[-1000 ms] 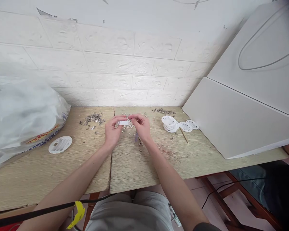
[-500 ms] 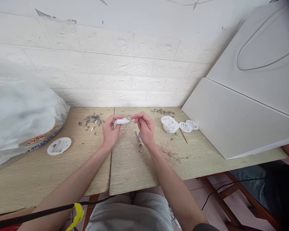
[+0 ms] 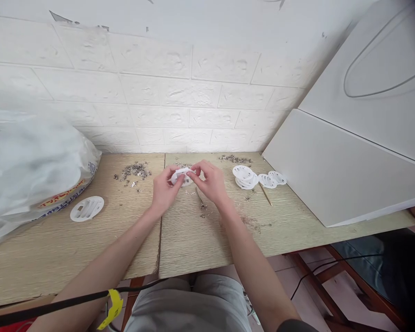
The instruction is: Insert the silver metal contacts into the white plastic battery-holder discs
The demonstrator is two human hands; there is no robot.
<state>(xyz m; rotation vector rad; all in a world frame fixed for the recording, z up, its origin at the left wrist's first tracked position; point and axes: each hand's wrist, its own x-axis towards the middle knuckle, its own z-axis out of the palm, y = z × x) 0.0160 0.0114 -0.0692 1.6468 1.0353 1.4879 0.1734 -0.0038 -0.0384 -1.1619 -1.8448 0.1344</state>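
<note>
A white round plastic disc (image 3: 186, 181) with slots is held up over the table between both hands. My left hand (image 3: 163, 188) pinches its left side, thumb in front. At its right edge the thumb and fingers of my right hand (image 3: 211, 181) are closed on it too. Whether a small metal part is between the right fingertips is hidden. Just below the right hand lies a thin dark tool (image 3: 200, 199), its kind unclear. Small metal pieces (image 3: 189, 192) are scattered on the table under the disc.
A pile of small metal parts (image 3: 135, 170) lies left, another (image 3: 235, 159) at the back right. Several slotted white discs (image 3: 245, 177) are stacked right, beside a thin stick (image 3: 265, 194). One disc (image 3: 87, 209) lies near the full plastic bag (image 3: 38, 161). A white panel (image 3: 352, 170) borders the right.
The disc has turned from edge-on to show its slotted face. My right hand has closed in from a short distance to grip its right edge, and the left hand has shifted slightly right.
</note>
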